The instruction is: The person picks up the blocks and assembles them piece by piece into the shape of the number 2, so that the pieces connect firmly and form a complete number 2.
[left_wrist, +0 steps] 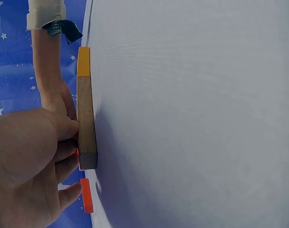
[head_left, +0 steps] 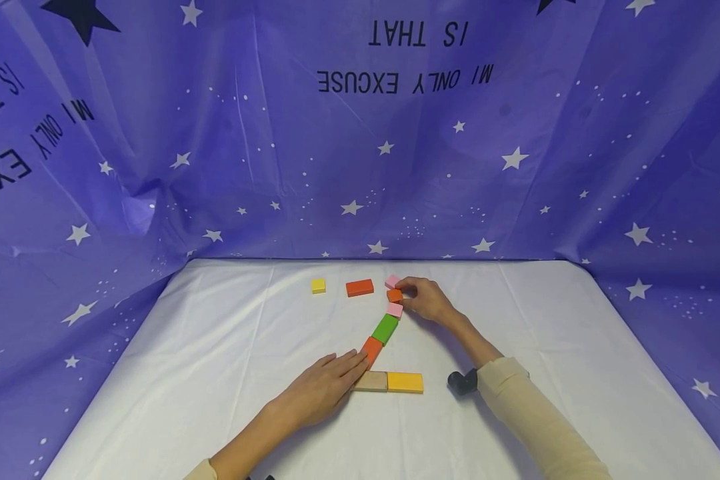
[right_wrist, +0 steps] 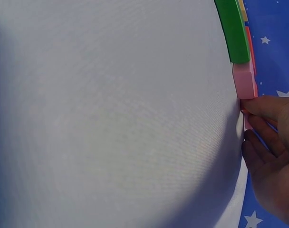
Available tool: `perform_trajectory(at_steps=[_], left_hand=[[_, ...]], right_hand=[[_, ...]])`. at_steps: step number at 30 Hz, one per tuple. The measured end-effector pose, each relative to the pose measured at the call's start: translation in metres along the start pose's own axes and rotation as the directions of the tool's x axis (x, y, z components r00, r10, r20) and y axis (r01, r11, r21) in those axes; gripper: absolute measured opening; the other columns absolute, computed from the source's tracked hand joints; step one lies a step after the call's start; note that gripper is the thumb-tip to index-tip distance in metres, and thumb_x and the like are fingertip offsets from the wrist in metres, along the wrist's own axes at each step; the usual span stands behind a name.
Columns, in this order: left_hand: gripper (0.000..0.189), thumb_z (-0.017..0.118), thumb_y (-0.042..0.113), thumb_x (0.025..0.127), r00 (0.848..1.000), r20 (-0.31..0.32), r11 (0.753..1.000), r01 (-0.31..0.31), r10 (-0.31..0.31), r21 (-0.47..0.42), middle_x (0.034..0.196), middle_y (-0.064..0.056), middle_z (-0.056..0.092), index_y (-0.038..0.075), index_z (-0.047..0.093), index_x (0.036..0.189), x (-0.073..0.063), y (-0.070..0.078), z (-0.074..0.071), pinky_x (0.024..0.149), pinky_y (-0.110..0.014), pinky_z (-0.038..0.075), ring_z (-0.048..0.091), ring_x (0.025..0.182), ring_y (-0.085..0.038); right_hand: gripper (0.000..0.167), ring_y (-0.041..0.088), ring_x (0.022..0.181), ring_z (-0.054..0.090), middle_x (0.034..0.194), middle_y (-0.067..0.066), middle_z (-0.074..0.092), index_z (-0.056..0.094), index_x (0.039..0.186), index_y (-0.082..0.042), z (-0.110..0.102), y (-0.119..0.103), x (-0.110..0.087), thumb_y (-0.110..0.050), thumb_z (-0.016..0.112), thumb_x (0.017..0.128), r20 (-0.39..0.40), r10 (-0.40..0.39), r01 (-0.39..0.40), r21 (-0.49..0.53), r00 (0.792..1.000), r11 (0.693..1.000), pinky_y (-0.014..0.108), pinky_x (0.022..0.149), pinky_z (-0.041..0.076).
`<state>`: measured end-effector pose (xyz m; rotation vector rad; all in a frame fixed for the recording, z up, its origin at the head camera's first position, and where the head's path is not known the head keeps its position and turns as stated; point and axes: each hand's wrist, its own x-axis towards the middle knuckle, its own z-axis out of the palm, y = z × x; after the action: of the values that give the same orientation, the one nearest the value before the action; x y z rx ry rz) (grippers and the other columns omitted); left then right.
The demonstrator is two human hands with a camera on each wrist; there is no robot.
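Orange block (head_left: 394,295) between two pinks, with a hand at each end of the slanting line

We judge the step in hand to be lining blocks up end to end on the white cloth (head_left: 246,333), with the orange one being set or straightened. It sits in the upper part of the line, between the far pink block (head_left: 393,282) and the near pink block (head_left: 395,311). Below these we see the green block (head_left: 386,329), then the red-orange block (head_left: 371,351). Across the foot lie the wooden block (head_left: 371,381) and the amber block (head_left: 405,383), end to end.

The right hand (head_left: 429,300) has its thumb and index finger curled in a pinch on the orange block; the gap between them is narrow. The right wrist view shows the block only as a sliver, so we cannot tell whether the index finger also touches the far pink block.

The left hand (head_left: 324,387) reaches with fairly straight fingers, their tips at the red-orange block, gripping nothing that we can see.

The next move, we think, calls for a gentle release that leaves the neighbours undisturbed. The red block (head_left: 360,288) and yellow block (head_left: 318,286) lie apart, to the left.
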<state>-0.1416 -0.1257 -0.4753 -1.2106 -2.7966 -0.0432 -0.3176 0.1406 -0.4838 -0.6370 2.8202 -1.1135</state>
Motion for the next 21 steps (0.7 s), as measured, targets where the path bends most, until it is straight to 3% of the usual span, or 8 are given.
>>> perform_trajectory(at_steps=[21], left_hand=[[0.047, 0.057, 0.02, 0.102, 1.0, -0.009, 1.0, -0.017, 0.017, 0.013, 0.15, -0.008, 0.049, 0.007, 0.05, 0.147, 0.0002, -0.0008, -0.0006, 0.106, -0.042, 0.042, 0.046, 0.136, -0.02]], right_hand=[[0.034, 0.03, 0.11, 0.061, 0.113, 0.011, 0.07, 0.071, 0.118, -0.003, -0.0004, 0.0029, -0.0018, 0.002, 0.073, 0.085, -0.001, -0.009, 0.009, 0.01, 1.0, 1.0, 0.046, 0.1, 0.046]])
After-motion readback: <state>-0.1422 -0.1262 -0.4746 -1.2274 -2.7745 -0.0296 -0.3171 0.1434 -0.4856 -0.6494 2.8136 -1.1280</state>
